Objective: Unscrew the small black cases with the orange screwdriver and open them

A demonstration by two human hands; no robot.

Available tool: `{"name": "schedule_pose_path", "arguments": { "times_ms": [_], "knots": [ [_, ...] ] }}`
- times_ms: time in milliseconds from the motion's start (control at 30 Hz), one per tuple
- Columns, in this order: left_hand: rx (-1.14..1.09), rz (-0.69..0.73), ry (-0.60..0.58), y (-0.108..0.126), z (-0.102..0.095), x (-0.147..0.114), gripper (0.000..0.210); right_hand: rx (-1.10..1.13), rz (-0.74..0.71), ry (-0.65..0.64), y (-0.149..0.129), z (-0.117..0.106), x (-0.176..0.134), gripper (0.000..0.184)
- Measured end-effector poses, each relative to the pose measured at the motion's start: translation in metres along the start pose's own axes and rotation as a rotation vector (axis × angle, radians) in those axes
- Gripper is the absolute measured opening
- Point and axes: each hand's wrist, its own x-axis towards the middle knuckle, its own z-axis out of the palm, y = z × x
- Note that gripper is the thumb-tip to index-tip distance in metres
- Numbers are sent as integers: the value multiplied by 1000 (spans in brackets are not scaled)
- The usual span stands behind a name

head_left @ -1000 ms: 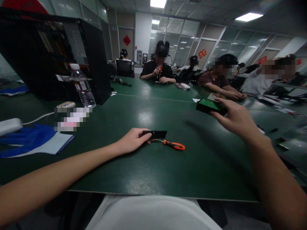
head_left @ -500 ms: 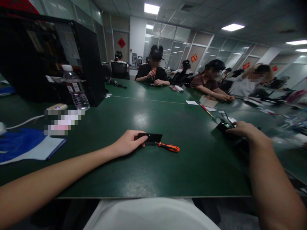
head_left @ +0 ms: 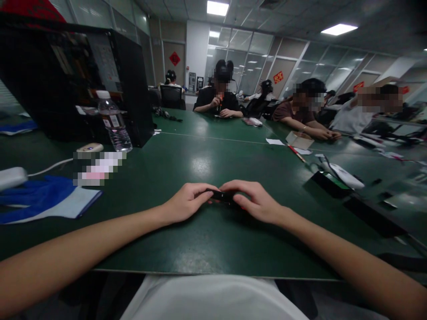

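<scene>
My left hand [head_left: 187, 204] is closed on a small flat black rectangular piece [head_left: 218, 194], its thumb on the near face. It is held low over the green table [head_left: 187, 249], showing as a narrow dark strip. My right hand [head_left: 255, 202] curls around the right end of the same piece, index finger along the top and thumb in front. The orange and black screwdriver is out of sight, and whatever lies under my right palm is hidden.
To the right lie a black box with green inside [head_left: 332, 183], a white device [head_left: 347, 173] and a long black block [head_left: 373, 215]. At left are a blue glove [head_left: 43, 195], a water bottle [head_left: 115, 122] and a black computer case [head_left: 133, 89]. Several people sit around the tables.
My right hand has come in from the black box at right to the black piece in my left hand. The screwdriver beside that piece has gone from view. The piece has tilted.
</scene>
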Motion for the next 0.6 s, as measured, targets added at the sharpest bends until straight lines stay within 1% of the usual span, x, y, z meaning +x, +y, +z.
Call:
{"name": "schedule_pose_path", "arguments": {
  "times_ms": [67,133,200,300,367,433,533,600],
  "knots": [
    [92,82,-18,3,0,-1,25,136,82,-33,-12,14,2,38],
    [170,147,-7,4,0,-2,23,205,164,-53,-17,16,1,43],
    [209,173,20,5,0,-1,21,182,154,-111,-18,10,0,44],
    [213,168,40,6,0,0,19,59,69,-203,-13,-4,0,44],
    [211,142,57,6,1,0,22,-77,84,-202,-5,-18,1,43],
    [214,100,108,5,1,1,26,-250,175,-141,10,-38,1,43],
    [196,39,182,2,-1,1,27,-502,400,12,45,-81,-8,42],
    [159,2,191,-1,-3,2,26,-701,583,117,70,-113,-22,40]
  ]
}}
